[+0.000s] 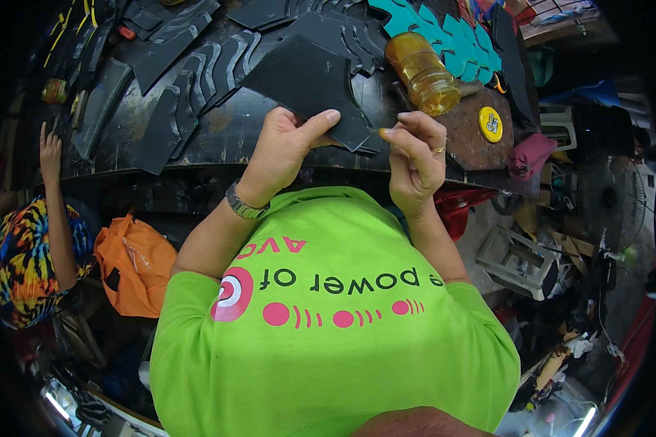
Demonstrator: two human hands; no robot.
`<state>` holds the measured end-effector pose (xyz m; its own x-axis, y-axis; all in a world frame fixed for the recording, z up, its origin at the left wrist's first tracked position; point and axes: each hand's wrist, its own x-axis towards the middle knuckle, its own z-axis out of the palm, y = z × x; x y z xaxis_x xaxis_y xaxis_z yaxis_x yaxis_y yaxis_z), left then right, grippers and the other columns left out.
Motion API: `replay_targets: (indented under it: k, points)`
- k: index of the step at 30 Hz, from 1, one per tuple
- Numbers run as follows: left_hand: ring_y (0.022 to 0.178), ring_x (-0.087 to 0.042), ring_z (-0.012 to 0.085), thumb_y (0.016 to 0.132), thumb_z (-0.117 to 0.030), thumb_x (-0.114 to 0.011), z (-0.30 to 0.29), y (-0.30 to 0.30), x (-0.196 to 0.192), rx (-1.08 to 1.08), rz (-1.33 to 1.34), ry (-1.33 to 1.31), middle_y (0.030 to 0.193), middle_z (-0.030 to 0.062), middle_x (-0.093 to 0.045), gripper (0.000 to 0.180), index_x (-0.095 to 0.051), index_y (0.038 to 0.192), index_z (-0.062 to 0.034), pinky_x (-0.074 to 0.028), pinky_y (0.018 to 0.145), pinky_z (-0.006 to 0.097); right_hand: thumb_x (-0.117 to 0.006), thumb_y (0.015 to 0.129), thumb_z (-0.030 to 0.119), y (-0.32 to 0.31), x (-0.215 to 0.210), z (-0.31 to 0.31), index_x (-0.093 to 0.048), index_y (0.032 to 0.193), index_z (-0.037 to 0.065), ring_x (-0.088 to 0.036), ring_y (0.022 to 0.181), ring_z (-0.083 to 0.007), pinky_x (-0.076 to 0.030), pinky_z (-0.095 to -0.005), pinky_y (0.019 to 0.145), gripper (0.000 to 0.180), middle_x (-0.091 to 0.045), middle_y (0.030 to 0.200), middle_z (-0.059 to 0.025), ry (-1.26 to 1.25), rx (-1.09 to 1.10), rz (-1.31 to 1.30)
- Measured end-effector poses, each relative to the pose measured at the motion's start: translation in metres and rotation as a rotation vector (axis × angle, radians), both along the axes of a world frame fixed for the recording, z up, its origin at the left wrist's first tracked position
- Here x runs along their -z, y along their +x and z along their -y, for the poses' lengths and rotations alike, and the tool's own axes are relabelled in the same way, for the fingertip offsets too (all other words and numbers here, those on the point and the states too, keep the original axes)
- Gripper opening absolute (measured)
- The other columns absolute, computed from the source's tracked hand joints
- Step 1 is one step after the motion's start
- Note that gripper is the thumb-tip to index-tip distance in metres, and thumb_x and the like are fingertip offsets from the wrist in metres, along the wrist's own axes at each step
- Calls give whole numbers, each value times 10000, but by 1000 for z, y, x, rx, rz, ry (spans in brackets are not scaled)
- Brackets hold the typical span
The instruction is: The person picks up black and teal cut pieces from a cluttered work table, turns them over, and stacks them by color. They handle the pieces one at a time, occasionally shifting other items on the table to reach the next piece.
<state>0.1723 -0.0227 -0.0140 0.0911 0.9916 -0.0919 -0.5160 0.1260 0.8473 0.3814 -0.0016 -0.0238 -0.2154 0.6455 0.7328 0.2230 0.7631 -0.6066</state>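
My left hand [283,149] pinches the near edge of a large black sheet piece [306,76], thumb on top and fingers underneath. The piece has a curved right edge and a narrow lower corner. Just right of that corner, my right hand [418,156] is closed, thumb and fingertips together, on a small thin tool [382,133] with an amber part. Its thin end points at the sheet's edge; whether they touch, I cannot tell. Beyond my right hand is a clear jar [424,76] with amber contents. A round yellow lid [490,124] lies to its right.
Cut black pieces [189,95] with curved edges cover the dark table's left and back. Teal pieces [444,44] lie at the back right. Another person's hand [51,149] is at the left edge. An orange bag [133,266], a stool [516,262] and a fan [611,193] stand around.
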Motion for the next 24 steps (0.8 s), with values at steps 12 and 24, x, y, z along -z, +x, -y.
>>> replay_targets:
  k: [12,24]
  points:
    - [929,-728,184,977,-38,-619,0,1,6,4,88,-15,1067,143,-730,177,-670,1120,54,-628,834,343,-641,689,-200,-6,3,-3,-768,1137,126,-603,789,-160,-515,-261,727,568,-580,1171,-90,41,70,151]
    - [952,-731,196,975,-42,-611,-3,3,11,21,226,-52,1069,149,-732,177,-671,1109,57,-626,854,351,-663,696,-197,-5,6,-4,-774,1122,119,-601,801,-163,-517,-268,727,541,-586,1154,-94,29,59,120]
